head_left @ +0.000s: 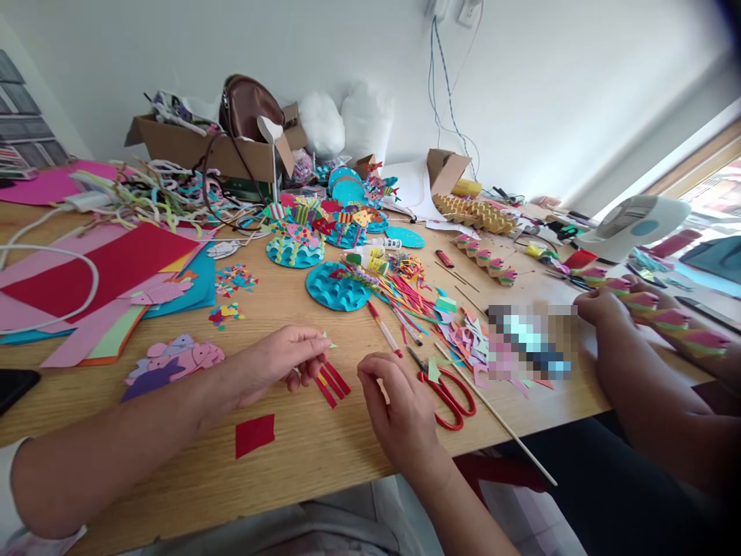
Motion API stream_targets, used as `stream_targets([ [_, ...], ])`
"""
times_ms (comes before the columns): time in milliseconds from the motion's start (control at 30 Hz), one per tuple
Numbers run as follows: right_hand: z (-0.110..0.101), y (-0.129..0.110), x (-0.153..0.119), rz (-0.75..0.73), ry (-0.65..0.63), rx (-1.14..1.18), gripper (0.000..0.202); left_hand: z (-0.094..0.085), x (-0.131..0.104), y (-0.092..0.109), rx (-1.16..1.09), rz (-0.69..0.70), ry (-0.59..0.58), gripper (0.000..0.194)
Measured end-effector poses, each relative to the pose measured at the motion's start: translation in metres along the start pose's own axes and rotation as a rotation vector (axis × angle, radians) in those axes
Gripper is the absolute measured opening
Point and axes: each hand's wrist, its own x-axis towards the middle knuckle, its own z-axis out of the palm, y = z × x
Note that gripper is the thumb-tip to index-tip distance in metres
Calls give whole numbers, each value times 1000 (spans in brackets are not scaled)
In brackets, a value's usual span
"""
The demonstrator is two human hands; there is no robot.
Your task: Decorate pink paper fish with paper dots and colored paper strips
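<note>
My left hand [295,357] is closed, thumb and fingertips pressed together, above the table. A small pale green paper piece [329,340] shows right at its fingertips; whether it is gripped I cannot tell. Below those fingers lie narrow red paper strips [339,378] with a yellow one among them. My right hand [402,409] is closed in a pinch to the right of the strips, and anything inside it is hidden. Red-handled scissors [448,398] lie just beyond it, with a green paper scrap on them. A red paper square [255,436] lies near the table edge.
A wooden stick [503,421] juts past the table edge. Blue wavy discs [337,287], paper scraps [472,344] and a red-capped pen [384,328] lie ahead. Coloured sheets [104,270] and fish cutouts [174,359] are left. Another person's hand [605,309] rests at right.
</note>
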Motion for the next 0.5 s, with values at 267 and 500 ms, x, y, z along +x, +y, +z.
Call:
stream_targets([
  [267,-1,5,-1,-24,-72,-83,16,-7,12,4,97,13,53,29],
  [500,8,18,13,14,-330,-295,18,-25,41,0,472,173,182,25],
])
